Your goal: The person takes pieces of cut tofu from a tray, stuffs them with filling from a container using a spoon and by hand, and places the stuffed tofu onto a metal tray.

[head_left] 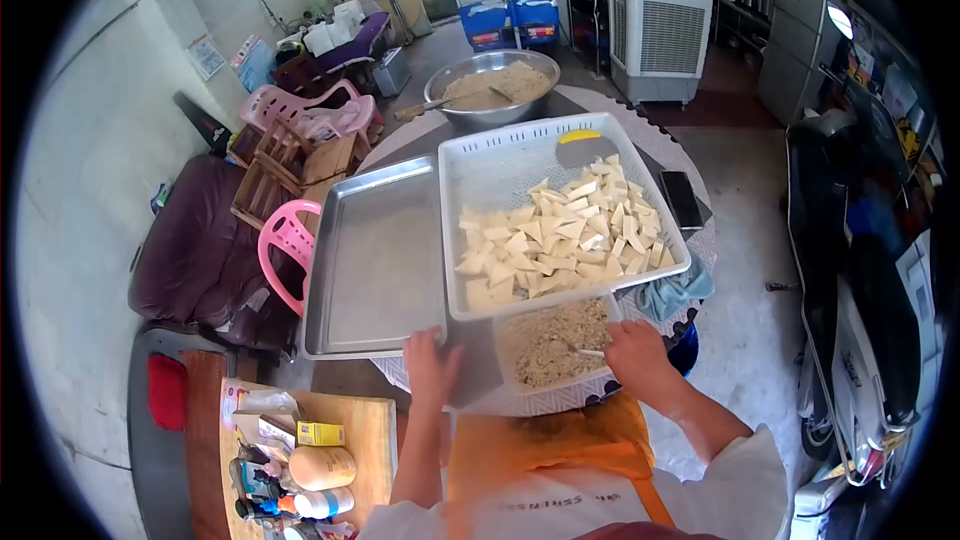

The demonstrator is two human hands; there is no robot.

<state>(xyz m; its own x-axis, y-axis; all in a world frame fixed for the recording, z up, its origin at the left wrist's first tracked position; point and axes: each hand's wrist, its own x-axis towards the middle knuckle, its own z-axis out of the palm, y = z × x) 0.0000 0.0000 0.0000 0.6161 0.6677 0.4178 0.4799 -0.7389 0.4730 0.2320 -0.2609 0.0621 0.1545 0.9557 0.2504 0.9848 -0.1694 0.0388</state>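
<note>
My right hand (pixel 634 352) is closed round the handle of a utensil (pixel 588 351), whose other end is in the crumbly filling (pixel 550 340) of a small white container (pixel 507 360). My left hand (pixel 431 365) is at the near right corner of the metal tray (pixel 375 260); its fingers look slightly spread, and nothing shows in them. Beyond the container stands a large white plastic basket (pixel 490 165) with many pale, flat cut pieces (pixel 570 230) in it. A yellow-edged scraper (pixel 578 145) lies at the basket's far end.
A metal bowl (pixel 462 118) of filling with utensils stands at the table's far side. On the right are a phone (pixel 682 200) and a blue cloth (pixel 675 292). A wooden side table (pixel 375 440) with bottles is at lower left, a scooter (pixel 860 340) at far right.
</note>
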